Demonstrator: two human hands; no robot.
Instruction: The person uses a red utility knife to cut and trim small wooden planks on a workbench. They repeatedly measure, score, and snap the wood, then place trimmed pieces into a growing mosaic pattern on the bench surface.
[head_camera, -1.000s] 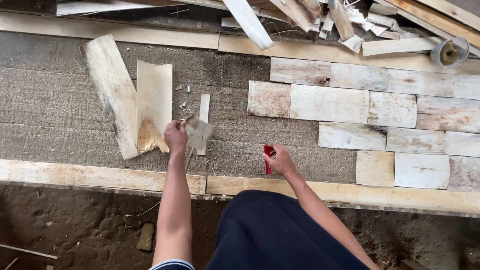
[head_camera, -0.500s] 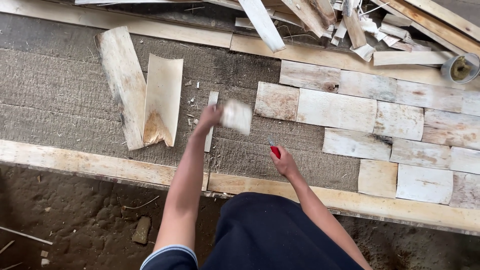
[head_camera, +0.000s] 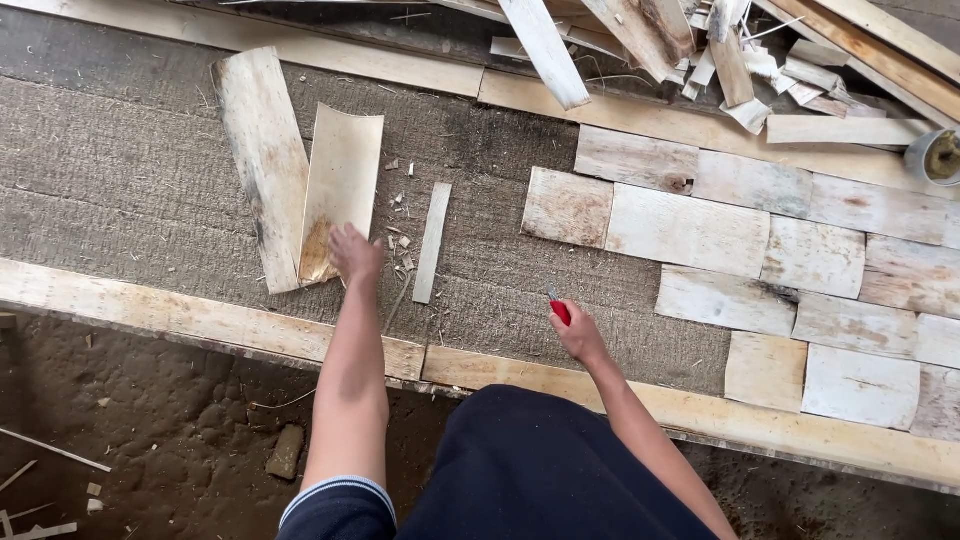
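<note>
Your left hand (head_camera: 354, 252) reaches forward and rests, palm down with the fingers loosely spread, on the lower corner of a curved, pale sheet of bark (head_camera: 340, 190). It grips nothing. The sheet is smooth and cream-coloured, bowed along its length, with a rough orange-brown patch at its near end, under your fingers. Just to its left, touching it, lies a longer, whiter slab (head_camera: 262, 165), flat and chalky, set at a slant.

Your right hand (head_camera: 575, 330) is closed around a small red-handled tool (head_camera: 560, 311). Only the red end and a short metal tip show above your fist, so you cannot tell what kind of tool it is.

Between your hands lies a thin, narrow wooden strip (head_camera: 431, 243), with small chips and splinters scattered beside it. All of this sits on a coarse, grey-brown woven mat (head_camera: 120, 170), framed by a pale wooden plank (head_camera: 190, 318) along the near edge.

To the right, flat rectangular pieces of pale wood (head_camera: 690, 228) are laid edge to edge like tiles, several rows deep. Beyond them is a loose heap of offcuts (head_camera: 700, 50), and a grey round tin (head_camera: 935, 155) at the far right. Bare, lumpy earth (head_camera: 150, 440) lies below the plank.
</note>
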